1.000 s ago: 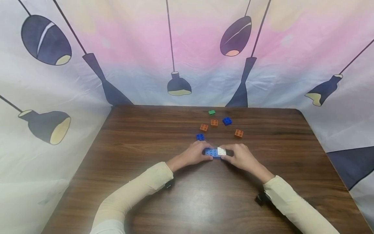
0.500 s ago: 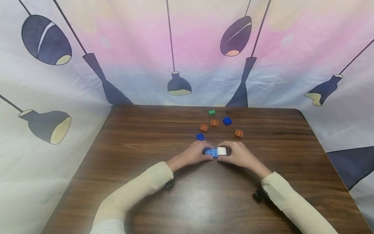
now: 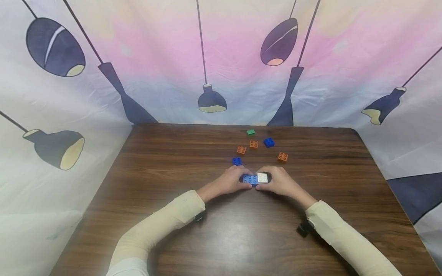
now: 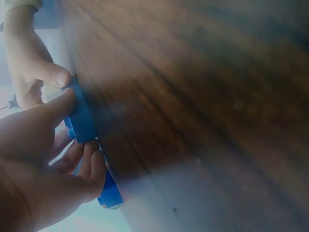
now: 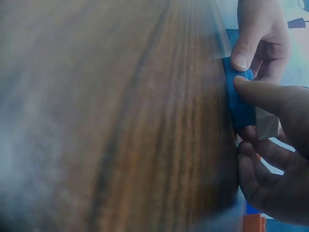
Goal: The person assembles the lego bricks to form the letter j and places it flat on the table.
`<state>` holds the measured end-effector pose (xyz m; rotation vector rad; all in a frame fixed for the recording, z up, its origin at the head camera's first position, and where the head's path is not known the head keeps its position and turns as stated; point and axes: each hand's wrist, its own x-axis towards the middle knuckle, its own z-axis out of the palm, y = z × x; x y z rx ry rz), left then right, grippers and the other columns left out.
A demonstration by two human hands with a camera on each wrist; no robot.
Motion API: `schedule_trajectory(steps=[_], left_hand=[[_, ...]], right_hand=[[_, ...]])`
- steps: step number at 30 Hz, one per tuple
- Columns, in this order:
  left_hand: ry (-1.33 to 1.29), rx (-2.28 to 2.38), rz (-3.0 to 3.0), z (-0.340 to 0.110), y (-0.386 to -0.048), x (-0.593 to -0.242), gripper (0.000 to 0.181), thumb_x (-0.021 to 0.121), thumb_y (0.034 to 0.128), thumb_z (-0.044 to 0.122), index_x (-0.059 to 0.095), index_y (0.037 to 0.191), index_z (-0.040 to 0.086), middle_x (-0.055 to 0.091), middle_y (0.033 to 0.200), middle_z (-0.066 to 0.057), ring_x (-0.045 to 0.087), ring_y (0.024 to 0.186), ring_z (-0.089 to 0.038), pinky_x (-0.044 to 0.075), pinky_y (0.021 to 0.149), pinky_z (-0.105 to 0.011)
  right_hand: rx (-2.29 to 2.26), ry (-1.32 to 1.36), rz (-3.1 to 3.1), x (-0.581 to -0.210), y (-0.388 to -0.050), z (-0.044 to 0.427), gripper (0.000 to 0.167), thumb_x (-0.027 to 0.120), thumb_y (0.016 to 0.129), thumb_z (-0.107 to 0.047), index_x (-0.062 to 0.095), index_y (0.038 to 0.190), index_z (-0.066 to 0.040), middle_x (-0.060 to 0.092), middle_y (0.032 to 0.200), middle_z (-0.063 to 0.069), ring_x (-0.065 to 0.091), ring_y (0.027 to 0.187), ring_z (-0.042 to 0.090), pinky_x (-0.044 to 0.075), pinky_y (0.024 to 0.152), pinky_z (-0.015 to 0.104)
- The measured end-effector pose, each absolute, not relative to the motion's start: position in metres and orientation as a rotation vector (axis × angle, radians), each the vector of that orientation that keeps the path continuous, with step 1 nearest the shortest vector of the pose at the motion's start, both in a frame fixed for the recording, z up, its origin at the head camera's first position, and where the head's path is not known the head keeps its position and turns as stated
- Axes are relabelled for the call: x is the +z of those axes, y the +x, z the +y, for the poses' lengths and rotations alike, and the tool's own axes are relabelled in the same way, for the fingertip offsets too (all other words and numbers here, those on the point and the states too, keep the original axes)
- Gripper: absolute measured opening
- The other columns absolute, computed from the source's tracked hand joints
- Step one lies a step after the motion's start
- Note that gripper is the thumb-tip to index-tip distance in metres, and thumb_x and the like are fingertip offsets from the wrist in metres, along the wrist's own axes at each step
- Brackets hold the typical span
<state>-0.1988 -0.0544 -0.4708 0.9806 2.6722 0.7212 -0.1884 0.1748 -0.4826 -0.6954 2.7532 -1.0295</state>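
A long light-blue toy building brick (image 3: 249,179) lies in front of me on the wooden table, with a white square brick (image 3: 262,178) stacked on its right end. My left hand (image 3: 230,181) pinches the blue brick's left part between thumb and fingers. Around the right end, my right hand (image 3: 280,182) grips it from the other side. In the right wrist view, the right thumb presses the side of the blue brick (image 5: 237,104), just below the white brick (image 5: 267,123). Parts of the fingers behind the bricks are hidden.
Beyond the hands lie loose square bricks: a dark blue one (image 3: 236,161) near the left fingers, another dark blue one (image 3: 269,142), orange ones (image 3: 241,150) (image 3: 253,144) (image 3: 283,156), and a small green one (image 3: 250,132). A printed cloth (image 3: 172,96) hangs behind the table (image 3: 172,153).
My right hand has shifted left, its thumb moving along the near side of the blue brick toward my left thumb. The left hand and the bricks have stayed put.
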Motion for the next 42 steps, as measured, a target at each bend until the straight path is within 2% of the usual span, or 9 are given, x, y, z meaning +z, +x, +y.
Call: schedule_trajectory(steps=[9,15,20,25,30,42], left_hand=[[0.996,0.735,2.650,-0.060,-0.198,-0.463,0.046,0.072,0.0962,0.036,0.064,0.136,0.013,0.066,0.132,-0.003,0.059,0.122,-0.019,0.047,0.102,-0.037],[0.965,0.770,2.761,-0.073,-0.202,-0.454,0.043,0.069,0.0984,0.037,0.064,0.132,0.010,0.069,0.121,-0.003,0.061,0.115,-0.019,0.049,0.100,-0.039],[0.901,0.830,2.875,-0.084,-0.212,-0.448,0.047,0.073,0.0955,0.036,0.063,0.133,0.010,0.066,0.120,-0.004,0.060,0.114,-0.021,0.050,0.097,-0.039],[0.825,0.792,2.921,-0.090,-0.222,-0.448,0.056,0.076,0.0924,0.040,0.059,0.138,0.012,0.061,0.134,-0.005,0.055,0.127,-0.023,0.045,0.108,-0.043],[0.828,0.764,2.891,-0.092,-0.232,-0.452,0.062,0.077,0.0906,0.044,0.057,0.140,0.012,0.059,0.139,-0.006,0.051,0.135,-0.026,0.040,0.113,-0.047],[0.870,0.688,2.815,-0.092,-0.247,-0.456,0.059,0.077,0.0897,0.047,0.062,0.137,0.014,0.063,0.138,-0.005,0.053,0.133,-0.025,0.039,0.114,-0.047]], right_hand=[[-1.049,-0.673,2.752,-0.484,-0.189,0.175,0.039,0.089,0.080,-0.029,0.073,0.112,-0.013,0.072,0.103,-0.002,0.063,0.092,0.015,0.052,0.081,0.038],[-1.066,-0.640,2.751,-0.483,-0.186,0.174,0.039,0.089,0.080,-0.029,0.073,0.112,-0.013,0.072,0.104,-0.001,0.062,0.094,0.016,0.051,0.083,0.041],[-1.058,-0.621,2.762,-0.483,-0.184,0.175,0.042,0.089,0.080,-0.030,0.073,0.114,-0.012,0.071,0.104,-0.001,0.062,0.093,0.016,0.051,0.083,0.040],[-1.035,-0.610,2.774,-0.483,-0.184,0.174,0.043,0.089,0.080,-0.032,0.072,0.115,-0.012,0.071,0.103,-0.002,0.062,0.093,0.015,0.051,0.084,0.041],[-1.028,-0.619,2.777,-0.482,-0.185,0.173,0.043,0.089,0.080,-0.032,0.073,0.114,-0.011,0.071,0.102,-0.002,0.062,0.092,0.015,0.051,0.084,0.040],[-1.018,-0.608,2.767,-0.482,-0.184,0.172,0.042,0.088,0.081,-0.032,0.072,0.115,-0.012,0.071,0.104,-0.001,0.062,0.093,0.016,0.052,0.083,0.040]])
